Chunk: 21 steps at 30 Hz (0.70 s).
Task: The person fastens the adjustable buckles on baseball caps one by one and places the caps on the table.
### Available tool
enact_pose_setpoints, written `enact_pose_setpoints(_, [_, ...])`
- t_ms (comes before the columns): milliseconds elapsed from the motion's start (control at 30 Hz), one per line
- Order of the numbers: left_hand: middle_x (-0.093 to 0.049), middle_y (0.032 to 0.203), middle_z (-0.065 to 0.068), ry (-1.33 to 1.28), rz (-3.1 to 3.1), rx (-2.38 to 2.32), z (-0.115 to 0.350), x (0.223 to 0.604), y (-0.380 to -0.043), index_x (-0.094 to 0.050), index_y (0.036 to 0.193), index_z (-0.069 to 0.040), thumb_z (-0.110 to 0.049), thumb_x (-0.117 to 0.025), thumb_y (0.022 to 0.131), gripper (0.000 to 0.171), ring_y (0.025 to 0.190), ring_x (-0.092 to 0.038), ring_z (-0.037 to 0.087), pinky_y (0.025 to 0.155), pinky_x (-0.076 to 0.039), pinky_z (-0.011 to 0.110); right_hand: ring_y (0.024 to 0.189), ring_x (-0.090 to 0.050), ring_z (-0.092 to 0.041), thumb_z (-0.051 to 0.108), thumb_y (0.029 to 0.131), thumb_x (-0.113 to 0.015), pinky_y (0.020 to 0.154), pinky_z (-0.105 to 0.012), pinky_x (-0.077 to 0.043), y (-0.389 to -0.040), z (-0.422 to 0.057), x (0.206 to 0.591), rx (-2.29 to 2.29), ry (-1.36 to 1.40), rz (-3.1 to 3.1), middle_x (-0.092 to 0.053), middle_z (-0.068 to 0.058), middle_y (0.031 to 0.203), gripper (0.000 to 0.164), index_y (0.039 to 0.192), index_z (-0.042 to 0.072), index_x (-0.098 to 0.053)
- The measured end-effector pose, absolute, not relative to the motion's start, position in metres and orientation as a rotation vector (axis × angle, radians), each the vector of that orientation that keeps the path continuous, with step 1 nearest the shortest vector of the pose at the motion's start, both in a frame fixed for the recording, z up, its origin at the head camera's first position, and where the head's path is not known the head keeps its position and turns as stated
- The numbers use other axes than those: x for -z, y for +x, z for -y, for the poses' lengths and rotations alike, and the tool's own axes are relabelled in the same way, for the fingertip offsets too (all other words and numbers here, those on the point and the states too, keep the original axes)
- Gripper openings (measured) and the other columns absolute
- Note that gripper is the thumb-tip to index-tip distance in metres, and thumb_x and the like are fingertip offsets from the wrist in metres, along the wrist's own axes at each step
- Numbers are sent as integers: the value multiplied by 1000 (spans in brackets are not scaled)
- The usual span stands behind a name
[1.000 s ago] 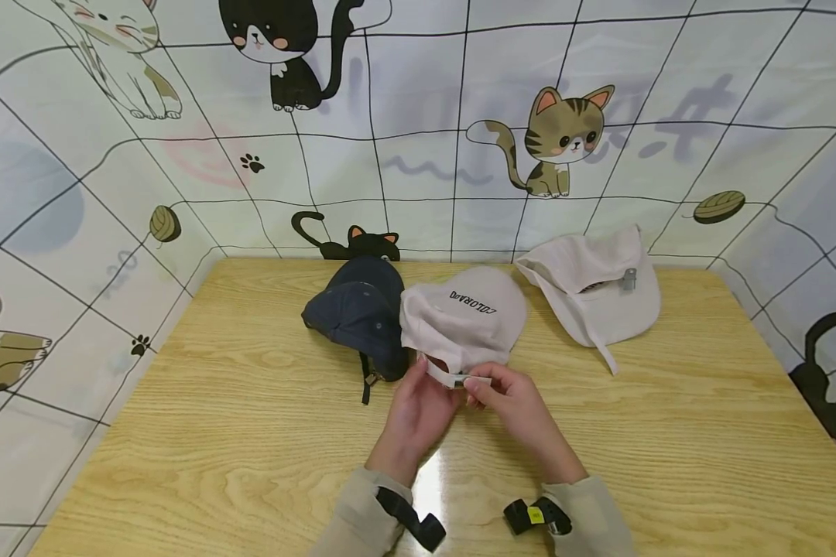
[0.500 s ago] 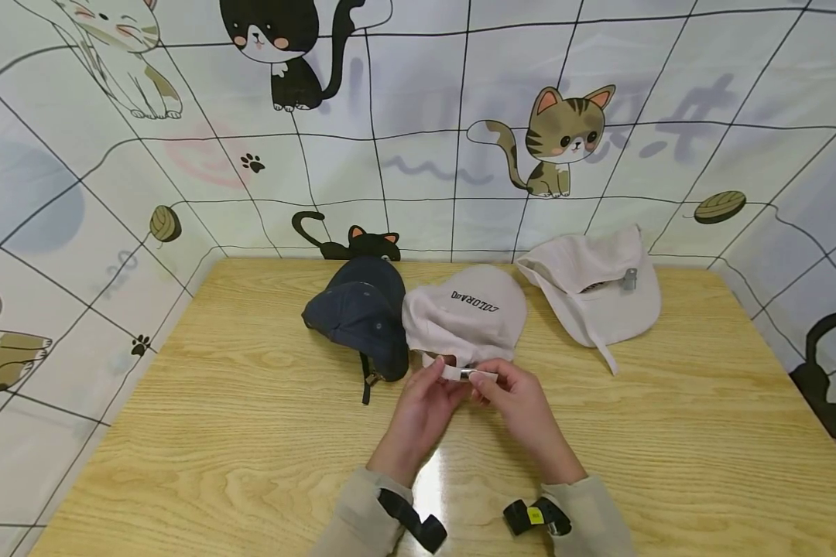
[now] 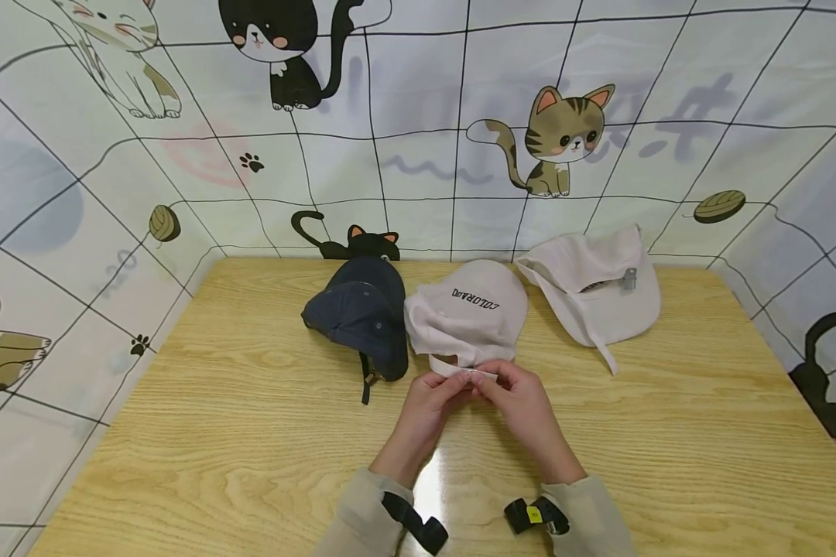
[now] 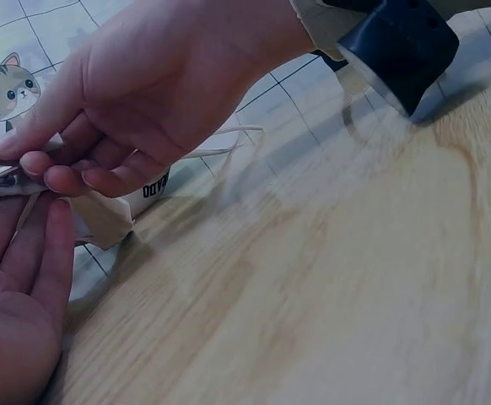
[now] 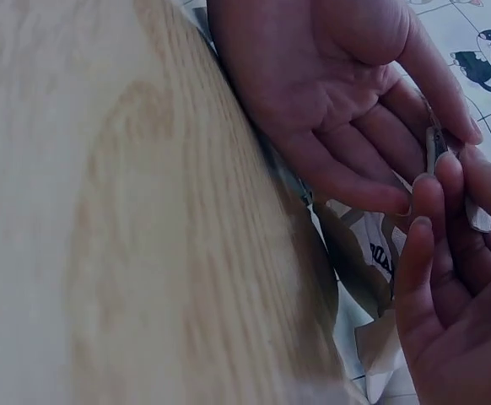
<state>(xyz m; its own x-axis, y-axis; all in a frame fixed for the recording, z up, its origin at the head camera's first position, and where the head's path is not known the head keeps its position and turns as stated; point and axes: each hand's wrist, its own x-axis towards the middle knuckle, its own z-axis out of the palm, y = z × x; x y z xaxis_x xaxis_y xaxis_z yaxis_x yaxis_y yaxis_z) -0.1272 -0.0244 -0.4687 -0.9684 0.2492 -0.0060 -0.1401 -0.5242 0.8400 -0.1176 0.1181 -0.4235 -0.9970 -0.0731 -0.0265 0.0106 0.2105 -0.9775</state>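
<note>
A pale pink baseball cap (image 3: 463, 317) with dark "COLORADO" lettering lies in the middle, the back strap (image 3: 446, 368) towards me. My left hand (image 3: 426, 406) pinches this strap near its buckle, thumb on top. Beside it, my right hand (image 3: 524, 404) pinches the strap's end between thumb and fingers. Both thumbs nearly meet. In the right wrist view, the small metal buckle (image 5: 435, 150) shows between the fingertips, and the strap's loose end (image 5: 480, 216) sticks out past my right fingers. Fingers partly hide the buckle in the head view.
A navy cap (image 3: 358, 317) lies right at the left side of the pink one, its dark strap hanging towards me. At the right, a second pale cap (image 3: 620, 309) lies with its strap undone. The wooden table (image 3: 216, 433) meets a cat-patterned backdrop (image 3: 418, 170).
My left hand has shifted right along the strap, its thumb now at the buckle beside my right thumb. The pink cap has moved slightly away. My right hand stays nearly in place.
</note>
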Motion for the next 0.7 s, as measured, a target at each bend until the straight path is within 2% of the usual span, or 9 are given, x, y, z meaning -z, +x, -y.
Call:
enact_pose_setpoints(100, [-64, 96, 13, 194, -1382, -2565, 24, 469, -127, -66, 97, 4, -20, -65, 82, 28, 90, -60, 24, 87, -43, 44, 72, -58, -17, 35, 79, -66, 64, -30, -49, -122, -122, 437, 1899, -39, -2451, -63, -6, 76, 27, 86, 9, -65])
enact_pose_setpoints(267, [-63, 98, 15, 229, -1388, -2557, 24, 470, -127, -62, 101, 10, -16, -63, 84, 32, 92, -60, 26, 87, -42, 46, 70, -53, -14, 43, 74, -68, 59, -25, -45, -123, -124, 440, 1793, 31, -2583, -60, 0, 74, 30, 79, 13, -65])
enact_pose_setpoints(433, [-63, 98, 13, 228, -1412, -2545, 25, 471, -127, -63, 101, 8, -17, -64, 83, 31, 93, -59, 25, 87, -42, 44, 68, -49, -14, 49, 71, -69, 56, -25, -41, -123, -125, 440, 1728, 92, -2639, -56, 0, 70, 37, 73, 13, -62])
enact_pose_setpoints(700, [-64, 94, 6, 122, -1343, -2555, 27, 469, -128, -66, 89, -8, -24, -62, 85, 17, 90, -61, 22, 88, -43, 41, 66, -58, -20, 35, 88, -54, 64, -36, -51, -124, -124, 440, 2118, 135, -2126, -58, -11, 71, 39, 85, -3, -56])
